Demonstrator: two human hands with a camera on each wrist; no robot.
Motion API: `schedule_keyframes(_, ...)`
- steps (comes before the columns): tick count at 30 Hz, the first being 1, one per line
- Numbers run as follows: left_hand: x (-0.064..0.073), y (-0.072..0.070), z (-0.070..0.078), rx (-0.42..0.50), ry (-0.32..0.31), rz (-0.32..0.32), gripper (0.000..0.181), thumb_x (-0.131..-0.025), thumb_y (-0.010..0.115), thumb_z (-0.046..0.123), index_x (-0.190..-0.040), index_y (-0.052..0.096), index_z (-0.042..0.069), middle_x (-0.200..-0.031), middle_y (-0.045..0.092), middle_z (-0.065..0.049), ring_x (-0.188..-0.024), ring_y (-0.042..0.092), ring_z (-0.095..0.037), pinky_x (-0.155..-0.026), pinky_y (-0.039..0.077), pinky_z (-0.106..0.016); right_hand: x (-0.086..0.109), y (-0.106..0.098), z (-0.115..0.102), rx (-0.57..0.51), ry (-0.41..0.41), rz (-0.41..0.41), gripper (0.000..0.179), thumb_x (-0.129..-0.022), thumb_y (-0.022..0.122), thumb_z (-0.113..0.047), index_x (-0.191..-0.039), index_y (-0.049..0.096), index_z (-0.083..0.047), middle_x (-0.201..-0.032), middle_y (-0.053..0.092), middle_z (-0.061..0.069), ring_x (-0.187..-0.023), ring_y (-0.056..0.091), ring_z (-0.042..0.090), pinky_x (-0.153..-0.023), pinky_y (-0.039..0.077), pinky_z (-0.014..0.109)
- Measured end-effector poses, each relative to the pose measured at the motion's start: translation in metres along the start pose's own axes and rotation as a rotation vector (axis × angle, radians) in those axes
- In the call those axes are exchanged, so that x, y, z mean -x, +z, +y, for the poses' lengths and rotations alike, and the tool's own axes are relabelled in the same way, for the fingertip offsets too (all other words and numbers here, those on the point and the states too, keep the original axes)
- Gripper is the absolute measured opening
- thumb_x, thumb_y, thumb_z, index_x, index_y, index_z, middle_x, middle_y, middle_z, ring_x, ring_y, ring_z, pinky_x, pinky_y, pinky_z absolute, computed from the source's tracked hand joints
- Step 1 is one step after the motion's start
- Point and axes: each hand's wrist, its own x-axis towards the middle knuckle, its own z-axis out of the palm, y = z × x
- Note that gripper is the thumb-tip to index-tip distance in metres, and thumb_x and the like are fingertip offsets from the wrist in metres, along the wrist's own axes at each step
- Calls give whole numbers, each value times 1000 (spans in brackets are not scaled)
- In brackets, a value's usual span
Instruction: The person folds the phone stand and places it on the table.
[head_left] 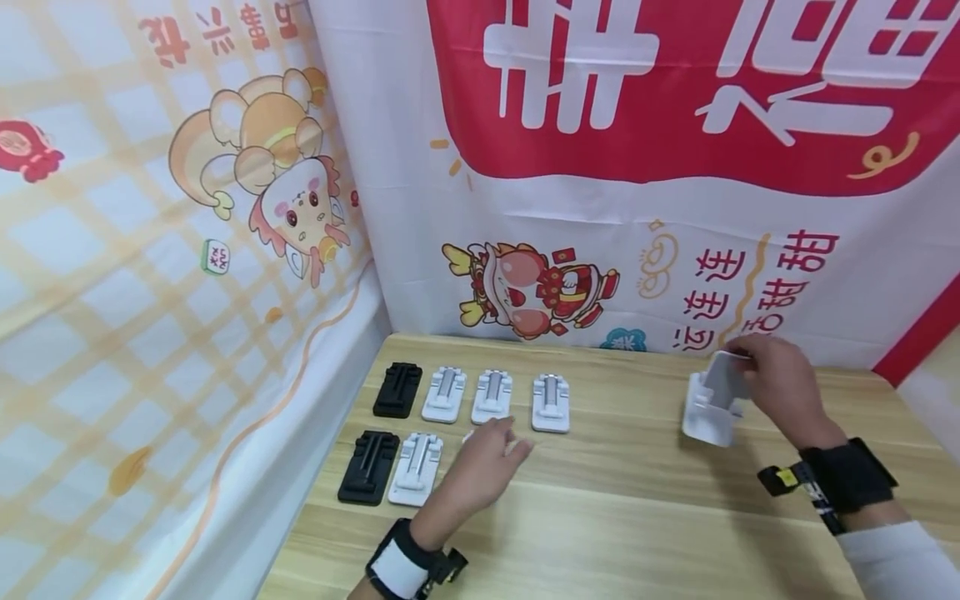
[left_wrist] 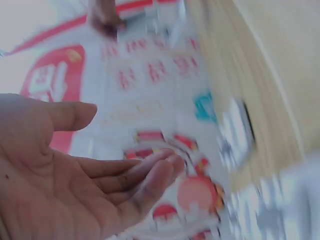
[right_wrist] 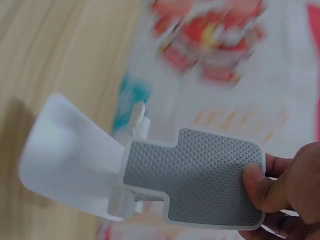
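My right hand [head_left: 780,385] pinches a white foldable phone stand [head_left: 708,421] by the end of its upper plate. In the right wrist view the stand is unfolded, with a grey textured pad [right_wrist: 200,175] under the thumb and its smooth white base [right_wrist: 70,155] tilted away. My left hand [head_left: 483,467] holds nothing; its palm and loosely bent fingers show in the left wrist view. Beside it are folded white stands [head_left: 491,398], another white stand [head_left: 551,404] and a further white stand [head_left: 415,471]. A white edge peeks out behind the left hand, mostly hidden.
Two black folded stands [head_left: 397,390] lie at the left of the two rows on the wooden table [head_left: 615,517]. A printed cloth [head_left: 405,208] hangs behind the table, and another patterned cloth [head_left: 150,333] runs along the left side.
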Motion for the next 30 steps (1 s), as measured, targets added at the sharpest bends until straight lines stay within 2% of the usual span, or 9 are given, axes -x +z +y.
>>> schedule_keyframes(4,2,7,24,214,47,-98,75,-96,41,58,-149,36,5,-127,63,-5,-111,61,-19,-91,52,-38,1,-3,-60,-93,-91,33,25,-80,66,11,-103,69,3,-96,68,21,-84,63,34,-67,56,53)
schedule_keyframes(8,1,20,39,374,42,-102,74,-95,49,52,-149,35,3,-122,68,-5,-105,65,-17,-90,53,-37,8,-6,-112,-144,-181,71,22,-81,69,6,-102,69,-1,-94,68,12,-82,63,24,-65,58,42)
schedule_keyframes(10,0,26,45,533,23,-130,67,-96,54,41,-145,39,-2,-115,70,-10,-98,68,-19,-86,56,-38,13,-9,-133,-163,-221,87,21,-81,70,4,-101,69,-4,-93,68,7,-81,63,19,-64,58,37)
schedule_keyframes(14,2,36,52,881,-43,-221,46,-95,58,17,-136,50,-2,-115,68,-13,-95,69,-23,-83,57,-36,20,-17,-165,-215,-300,78,22,-78,73,2,-98,70,-8,-92,69,1,-81,63,11,-64,59,30)
schedule_keyframes(16,3,38,53,992,-58,-243,38,-94,56,9,-131,56,0,-116,68,-14,-99,68,-25,-85,57,-35,23,-21,-176,-237,-327,64,23,-77,75,2,-97,71,-8,-92,69,0,-82,63,11,-65,59,29)
schedule_keyframes(19,5,38,52,1052,-58,-252,34,-94,55,7,-127,58,-1,-111,70,-15,-99,68,-26,-87,56,-35,26,-23,-185,-251,-335,54,25,-75,76,2,-97,71,-9,-93,69,-2,-83,62,9,-68,59,27)
schedule_keyframes(22,8,36,52,1126,-46,-288,35,-95,53,7,-127,56,-5,-109,70,-20,-99,68,-29,-88,55,-37,27,-23,-187,-273,-333,58,26,-76,76,1,-99,71,-10,-95,69,-4,-85,62,8,-69,58,26)
schedule_keyframes(26,11,33,54,1182,-23,-322,38,-95,52,8,-131,53,-6,-111,68,-23,-100,68,-31,-87,55,-38,26,-19,-183,-327,-309,21,33,-79,76,-15,-111,67,-13,-103,67,-4,-93,61,7,-77,57,28)
schedule_keyframes(30,15,28,57,1216,-13,-311,40,-95,52,7,-134,52,-4,-116,67,-21,-101,67,-32,-88,55,-37,26,-12,-177,-428,-240,-110,60,-75,77,-37,-127,59,-13,-117,65,-2,-104,60,11,-90,54,38)
